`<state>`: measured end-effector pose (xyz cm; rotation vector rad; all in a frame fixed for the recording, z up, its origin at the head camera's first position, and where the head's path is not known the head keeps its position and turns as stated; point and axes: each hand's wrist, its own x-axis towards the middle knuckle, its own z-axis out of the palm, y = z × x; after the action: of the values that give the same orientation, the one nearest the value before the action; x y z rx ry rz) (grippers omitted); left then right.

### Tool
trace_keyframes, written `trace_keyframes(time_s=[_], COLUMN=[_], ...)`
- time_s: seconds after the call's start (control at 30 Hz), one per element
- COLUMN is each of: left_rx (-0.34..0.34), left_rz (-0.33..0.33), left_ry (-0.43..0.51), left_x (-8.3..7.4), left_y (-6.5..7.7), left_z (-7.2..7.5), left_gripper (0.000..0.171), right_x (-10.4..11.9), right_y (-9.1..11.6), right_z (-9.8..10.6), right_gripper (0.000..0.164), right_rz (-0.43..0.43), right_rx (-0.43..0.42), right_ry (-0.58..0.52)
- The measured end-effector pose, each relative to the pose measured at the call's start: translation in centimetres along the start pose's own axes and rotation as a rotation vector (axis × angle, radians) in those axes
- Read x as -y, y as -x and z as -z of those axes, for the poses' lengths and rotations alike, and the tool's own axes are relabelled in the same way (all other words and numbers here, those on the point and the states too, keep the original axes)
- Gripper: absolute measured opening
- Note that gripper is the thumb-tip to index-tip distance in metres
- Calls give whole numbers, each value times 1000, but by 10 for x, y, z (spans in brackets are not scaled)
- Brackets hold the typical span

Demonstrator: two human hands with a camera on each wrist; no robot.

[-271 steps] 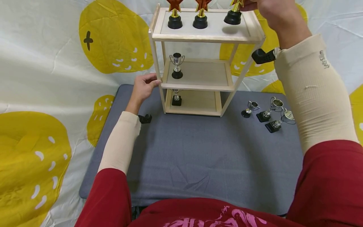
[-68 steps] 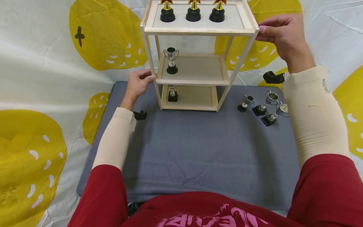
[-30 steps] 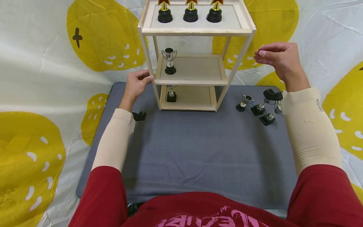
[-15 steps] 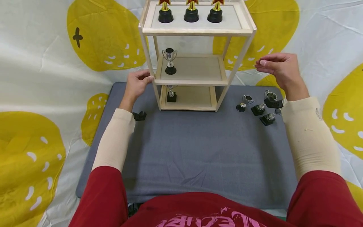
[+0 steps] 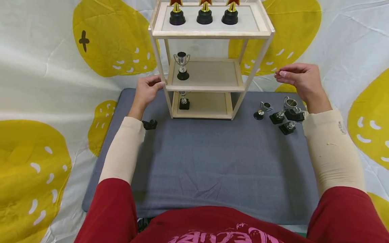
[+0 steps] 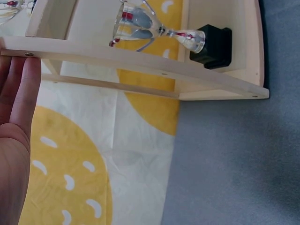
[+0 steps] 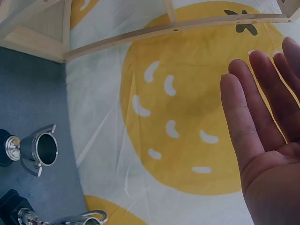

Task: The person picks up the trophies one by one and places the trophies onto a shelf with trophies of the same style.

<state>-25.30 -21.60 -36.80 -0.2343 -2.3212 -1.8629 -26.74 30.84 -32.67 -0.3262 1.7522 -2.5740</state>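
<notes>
My left hand point(image 5: 146, 90) pinches the left front post of a pale wooden three-tier shelf point(image 5: 209, 88), with its fingers point(image 6: 23, 89) against the post in the left wrist view. Off the shelf's right side, my right hand point(image 5: 305, 82) hovers in the air, holding nothing; the right wrist view shows its fingers point(image 7: 239, 112) loosely extended. Along the top tier stand three star trophies on black bases, left point(image 5: 177, 17), middle point(image 5: 204, 17) and right point(image 5: 230, 17), their tops cut off. One silver cup trophy point(image 5: 183, 67) stands on the middle tier's left, another point(image 5: 184, 103) on the bottom tier's left.
Three silver cup trophies stand on the grey padded table point(image 5: 194, 162), right of the shelf: a round-based one point(image 5: 259, 114) and two square-based ones point(image 5: 277, 118), point(image 5: 287, 128), partly overlapped by the right wrist camera. A white cloth point(image 5: 91, 87) with yellow shapes hangs behind.
My right hand has set the third star trophy on the top tier, let it go, touched the top right corner, then moved down and right. The left hand stays on the post.
</notes>
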Motion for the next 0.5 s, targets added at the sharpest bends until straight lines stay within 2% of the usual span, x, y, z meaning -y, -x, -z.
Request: trace_keyframes(time_s=[0.23, 0.5], left_rx=[-3, -7], left_rz=[0, -17], left_ry=[11, 7], left_x=[0, -2], left_y=[2, 2], left_z=[-1, -1], left_gripper=[29, 31], right_x=[-5, -14], right_y=[6, 13], right_z=[5, 13], right_gripper=[22, 24], right_rz=[-34, -14], right_rx=[-23, -32], right_ry=[39, 51])
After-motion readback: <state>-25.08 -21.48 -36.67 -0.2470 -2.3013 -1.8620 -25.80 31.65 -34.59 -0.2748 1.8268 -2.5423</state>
